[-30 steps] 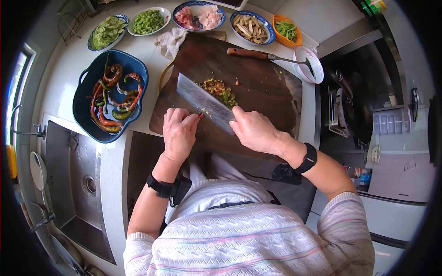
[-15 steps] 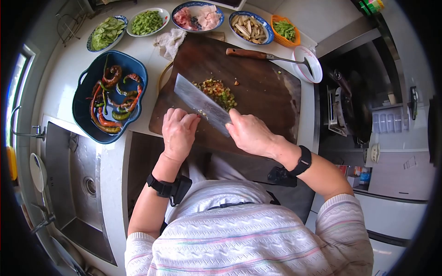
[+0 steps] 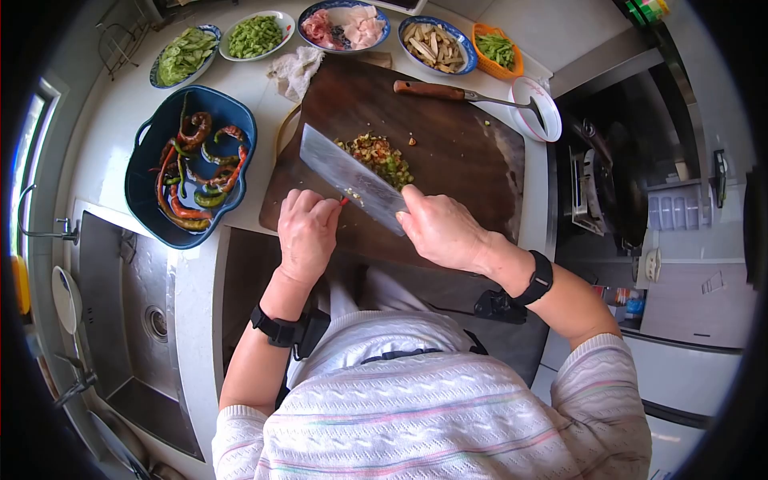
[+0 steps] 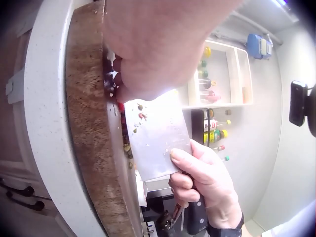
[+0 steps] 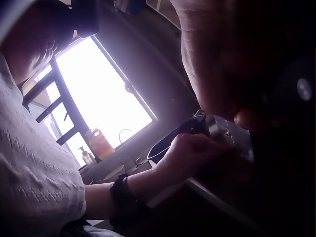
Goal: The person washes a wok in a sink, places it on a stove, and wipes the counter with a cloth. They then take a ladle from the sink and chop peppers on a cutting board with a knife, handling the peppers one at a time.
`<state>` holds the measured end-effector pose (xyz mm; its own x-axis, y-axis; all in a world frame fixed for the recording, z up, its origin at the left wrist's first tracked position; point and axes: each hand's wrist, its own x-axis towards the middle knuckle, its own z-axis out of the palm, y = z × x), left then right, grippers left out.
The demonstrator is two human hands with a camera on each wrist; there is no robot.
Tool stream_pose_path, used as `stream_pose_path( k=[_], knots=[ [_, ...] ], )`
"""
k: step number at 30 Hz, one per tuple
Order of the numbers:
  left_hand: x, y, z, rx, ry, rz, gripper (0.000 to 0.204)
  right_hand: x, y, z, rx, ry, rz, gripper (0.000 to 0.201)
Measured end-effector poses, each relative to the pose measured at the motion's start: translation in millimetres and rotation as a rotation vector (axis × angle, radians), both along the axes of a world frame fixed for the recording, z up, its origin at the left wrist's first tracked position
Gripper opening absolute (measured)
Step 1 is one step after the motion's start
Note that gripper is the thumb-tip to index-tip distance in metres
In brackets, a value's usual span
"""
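On the dark wooden cutting board (image 3: 456, 160) my left hand (image 3: 314, 214) has its fingers curled down on a piece of red chili pepper (image 3: 345, 200), whose tip shows at the fingertips. My right hand (image 3: 436, 226) grips the handle of a broad cleaver (image 3: 348, 176), its blade standing right beside the left fingertips. A pile of chopped green and red pepper (image 3: 378, 156) lies just beyond the blade. In the left wrist view, the cleaver (image 4: 155, 136) is speckled with bits, the right hand (image 4: 202, 182) wraps its handle, and the left hand (image 4: 158, 44) fills the top.
A blue dish (image 3: 152, 196) of whole red and green peppers sits left of the board. Bowls of greens (image 3: 182, 56), meat (image 3: 344, 28) and sliced vegetables (image 3: 436, 44) line the back. A wooden-handled ladle (image 3: 448, 94) lies across the board's far edge. The sink (image 3: 136, 320) is at left, the stove (image 3: 616, 184) at right.
The cleaver rose and came down again a little further left on the board. The left hand edged back slightly, and the red pepper tip shows again at its fingertips.
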<state>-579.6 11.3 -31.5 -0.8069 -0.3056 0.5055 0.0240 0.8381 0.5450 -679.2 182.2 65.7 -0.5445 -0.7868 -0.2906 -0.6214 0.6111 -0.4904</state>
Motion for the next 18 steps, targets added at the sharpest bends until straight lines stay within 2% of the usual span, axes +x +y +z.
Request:
stream_pose_path(
  k=[3,18],
  knots=[
    [0,1,-2,0.008,-0.003,0.009,0.008,4,-1,-14,0.012,0.019,-0.005,0.018],
    [2,0,2,0.007,-0.026,-0.008,0.008,7,-2,-12,-0.016,-0.025,0.005,0.018]
  ],
)
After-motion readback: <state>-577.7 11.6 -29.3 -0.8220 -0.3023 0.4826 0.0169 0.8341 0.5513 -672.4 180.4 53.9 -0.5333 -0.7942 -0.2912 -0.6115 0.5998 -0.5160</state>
